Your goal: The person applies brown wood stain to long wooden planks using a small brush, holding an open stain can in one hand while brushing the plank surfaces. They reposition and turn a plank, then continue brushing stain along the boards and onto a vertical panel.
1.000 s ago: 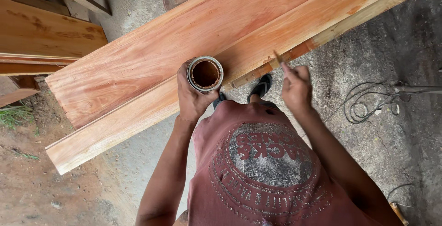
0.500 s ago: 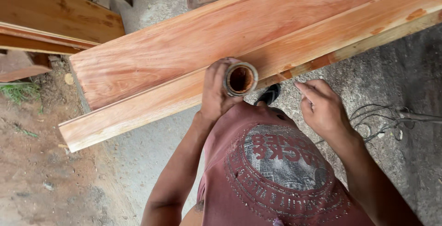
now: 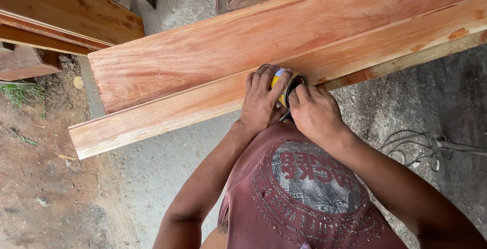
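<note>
**Small can tipped on its side between both hands**

A small round can (image 3: 285,84) with a yellow side and a dark rim is tilted, its mouth facing right. The left hand (image 3: 261,99) wraps its body; the right hand (image 3: 314,114) covers its mouth. It sits against the front edge of the long reddish wooden plank (image 3: 203,66).

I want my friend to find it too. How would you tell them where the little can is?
Find the long reddish wooden plank lying slantwise across the picture. At its near edge, both hands meet: the left hand wraps the small round can and the right hand touches its rim. It is yellow-sided and dark inside, the only metal thing against the wood.
</note>
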